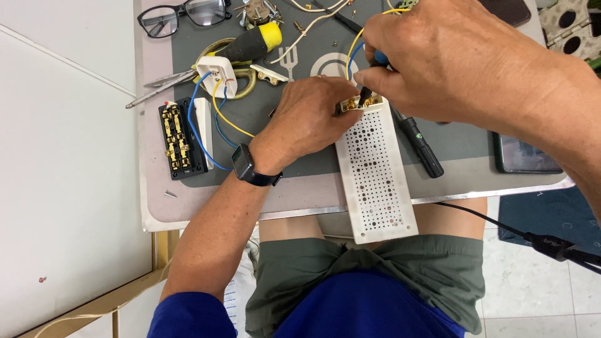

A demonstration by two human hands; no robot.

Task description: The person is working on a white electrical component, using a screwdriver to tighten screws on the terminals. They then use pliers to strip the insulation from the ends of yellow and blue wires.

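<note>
The person's left hand (310, 119), a dark watch (245, 166) on its wrist, lies at the centre of the frame with its fingers curled over the upper end of a long white perforated box (375, 178), pressing it down on the grey mat (263, 119). The box runs from the middle of the frame down past the table's near edge, over the person's lap. The right hand (438, 59), in the upper right, pinches a small screwdriver with a blue collar (375, 66) between thumb and fingers; its dark tip points down into the brass terminals (360, 101) at the box's upper end. Yellow and blue wires (354, 50) arc up from those terminals behind the right hand.

At the left of the mat lies a black socket insert with brass contacts (175, 139), joined by blue and yellow leads to a white plug (218, 74). Above it lie a yellow-handled screwdriver (253, 42) and, in the upper left, black-framed glasses (181, 14). A black pen-like tool (421, 145) lies just right of the box, and a phone (526, 156) sits at the right edge.
</note>
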